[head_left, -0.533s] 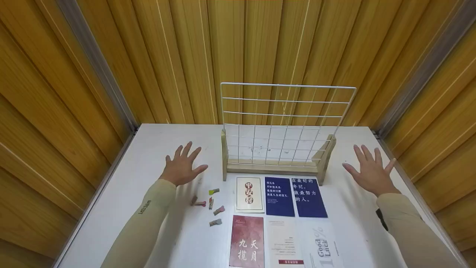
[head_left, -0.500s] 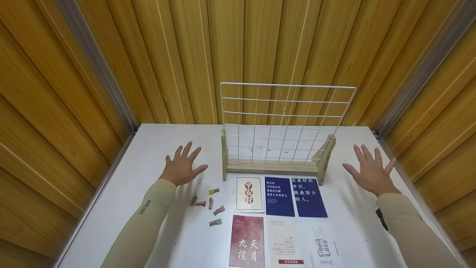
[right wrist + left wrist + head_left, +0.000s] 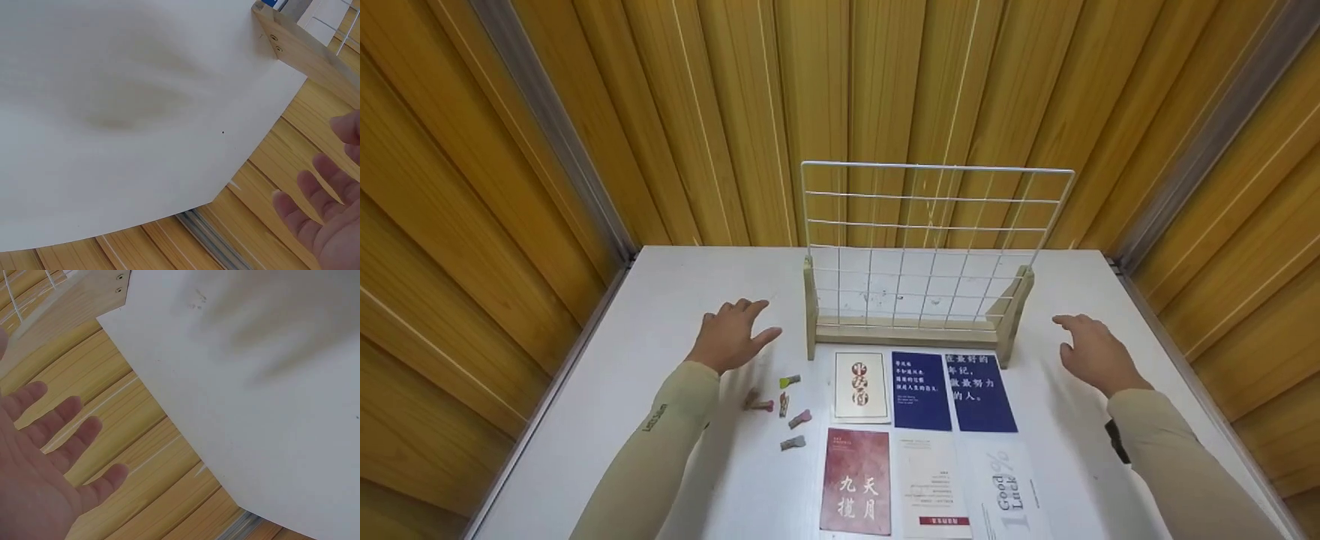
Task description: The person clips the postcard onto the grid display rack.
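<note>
My left hand (image 3: 727,339) hovers above the white table to the left of a white wire grid rack (image 3: 934,196), with loosely bent fingers and nothing in it. On the rack's other side is my right hand (image 3: 1099,354), also holding nothing, its fingers bent inward. Below the left hand lie several small wooden clips with coloured ends, among them a yellow-ended clip (image 3: 790,381) and a grey clip (image 3: 793,442). Two rows of cards lie before the rack: a cream card (image 3: 847,386), two dark blue cards, a red card (image 3: 855,480), a pale card (image 3: 930,465) and a white "Good Luck" card (image 3: 1005,457).
The rack's wooden base (image 3: 907,332) has side posts standing near the cards' back row. Behind the white table (image 3: 697,277) rises a wood-patterned wall (image 3: 735,112), with similar walls left and right.
Both hands' spread fingers have relaxed and bent inward. The right hand has turned slightly toward the rack. The head view has shifted a little; the cards and clips lie as before.
</note>
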Demonstrator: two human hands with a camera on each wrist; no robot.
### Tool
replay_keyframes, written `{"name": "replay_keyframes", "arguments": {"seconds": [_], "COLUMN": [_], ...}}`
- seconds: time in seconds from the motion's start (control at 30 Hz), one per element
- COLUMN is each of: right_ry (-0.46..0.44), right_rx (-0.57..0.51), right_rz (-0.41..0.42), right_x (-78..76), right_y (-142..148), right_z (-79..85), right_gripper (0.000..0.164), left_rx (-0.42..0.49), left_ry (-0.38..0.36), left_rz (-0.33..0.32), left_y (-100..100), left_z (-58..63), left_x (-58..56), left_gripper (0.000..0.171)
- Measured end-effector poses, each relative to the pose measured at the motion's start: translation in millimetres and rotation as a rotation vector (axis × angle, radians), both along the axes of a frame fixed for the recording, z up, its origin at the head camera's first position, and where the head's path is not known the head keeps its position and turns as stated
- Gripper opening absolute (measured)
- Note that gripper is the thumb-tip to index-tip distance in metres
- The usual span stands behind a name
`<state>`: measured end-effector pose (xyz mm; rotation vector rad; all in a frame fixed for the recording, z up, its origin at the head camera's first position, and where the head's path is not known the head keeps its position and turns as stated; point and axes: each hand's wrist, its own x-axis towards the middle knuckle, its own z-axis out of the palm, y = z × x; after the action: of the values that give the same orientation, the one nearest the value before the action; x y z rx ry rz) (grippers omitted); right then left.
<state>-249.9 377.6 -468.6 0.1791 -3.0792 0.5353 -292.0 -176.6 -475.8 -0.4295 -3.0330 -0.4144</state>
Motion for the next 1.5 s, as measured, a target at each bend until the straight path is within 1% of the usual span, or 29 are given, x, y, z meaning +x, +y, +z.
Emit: {"name": "replay_keyframes", "arguments": {"seconds": [0.1,0.2,0.37,0.47,0.57,0.67,0.77,0.87,0.93,1.03,1.2,1.33,1.5], "right_ry": [0.033,0.049,0.005,-0.014,-0.055,-0.135,-0.212,-0.263,-0.276,-0.279,-0.306,-0.339,-0.35], "right_rx": [-0.009,-0.028,-0.091,-0.102,-0.097,-0.079,-0.076,-0.107,-0.125,-0.125,-0.08,-0.055,-0.007], "right_rz": [0.02,0.051,0.109,0.145,0.164,0.15,0.13,0.127,0.145,0.173,0.147,0.118,0.106], "right_x": [-1.3,-4.5,-12.2,-15.5,-17.3,-18.3,-20.4,-24.4,-26.8,-29.7,-30.1,-30.0,-32.8], "right_y": [-6.3,-15.5,-35.9,-45.6,-52.1,-56.1,-58.8,-61.6,-64.0,-67.4,-73.3,-75.2,-74.4], "right_z": [-2.1,-6.5,-16.0,-22.7,-29.9,-37.8,-45.8,-53.6,-57.5,-62.0,-62.8,-62.9,-66.0], "right_gripper": [0.036,0.03,0.026,0.026,0.029,0.037,0.05,0.061,0.069,0.08,0.092,0.097,0.096], "left_rx": [0.006,0.005,0.012,0.009,0.012,0.038,0.054,0.061,0.061,0.061,0.064,0.089,0.086], "left_ry": [0.027,0.026,0.005,0.003,0.0,-0.018,-0.038,-0.047,-0.047,-0.045,-0.052,-0.085,-0.106], "left_rz": [0.006,0.015,0.02,0.02,0.026,0.034,0.045,0.057,0.061,0.06,0.058,0.057,0.044], "left_y": [1.2,2.3,2.8,3.6,5.7,9.9,14.5,18.3,20.4,23.0,25.8,26.8,25.5], "left_z": [-3.5,-7.8,-15.3,-19.5,-23.2,-25.5,-27.3,-29.2,-31.1,-33.8,-39.0,-43.3,-48.7], "left_x": [-0.3,-0.2,1.2,2.4,3.5,4.5,4.7,4.5,3.7,2.8,1.6,1.2,0.8], "left_gripper": [0.063,0.06,0.058,0.057,0.055,0.053,0.053,0.054,0.054,0.054,0.053,0.051,0.049]}}
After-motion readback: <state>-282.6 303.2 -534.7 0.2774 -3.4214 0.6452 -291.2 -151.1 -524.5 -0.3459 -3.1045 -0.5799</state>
